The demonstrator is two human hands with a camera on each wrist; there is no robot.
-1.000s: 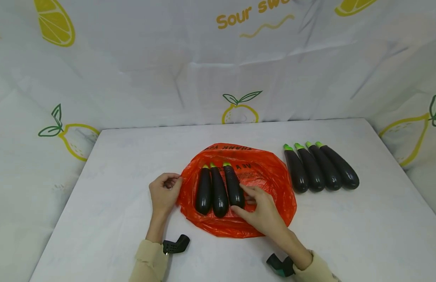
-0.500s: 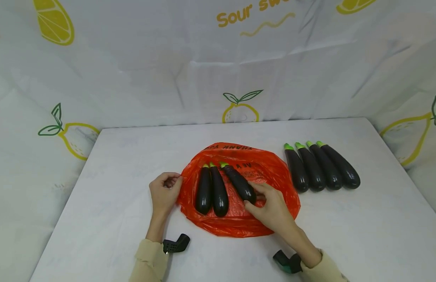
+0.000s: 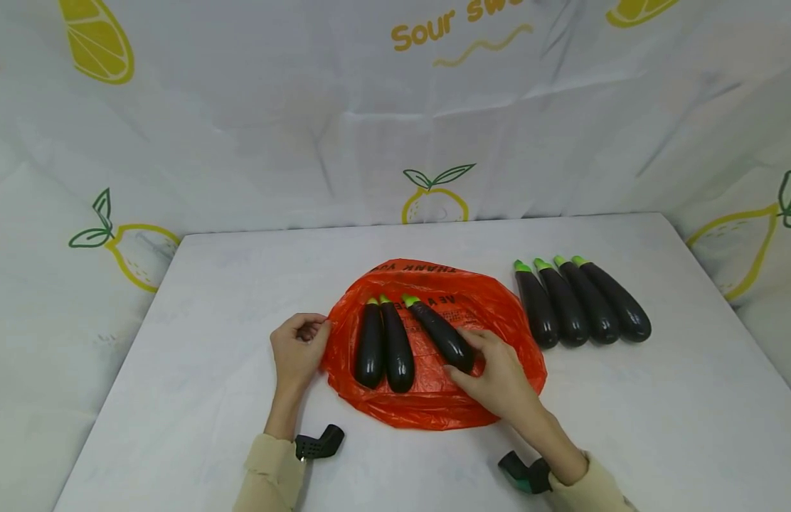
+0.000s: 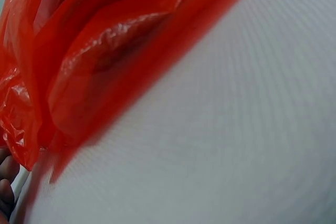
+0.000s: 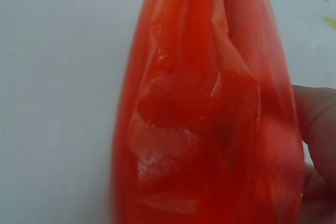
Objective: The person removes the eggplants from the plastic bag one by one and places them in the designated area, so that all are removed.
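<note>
backdrop cloth [image 3: 274,142]: white, printed with yellow lemons; hangs beyond the far edge of the table [image 3: 658,412].

red bag [image 3: 434,421]: thin plastic, on the middle of the white tabletop, mouth open upward; black lettering [image 3: 434,268] runs along the far side.

row of four eggplants [image 3: 590,306]: on the table, just right of the bag; dark bodies side by side, green stem ends pointing far.

right hand [image 3: 494,373]: over the right part of the bag; thumb and fingers pinch the near end of the angled eggplant [image 3: 439,334].

left hand [image 3: 299,348]: at the left side of the bag; fingers curled, thumb and fingertips pinching the bag's edge.

angled eggplant: inside the bag, stem end far and left, near end right.

paired eggplants [image 3: 370,348]: inside the bag, left of the angled eggplant, nearly parallel.

wrist cameras [image 3: 320,444]: black, one at each wrist.
</note>
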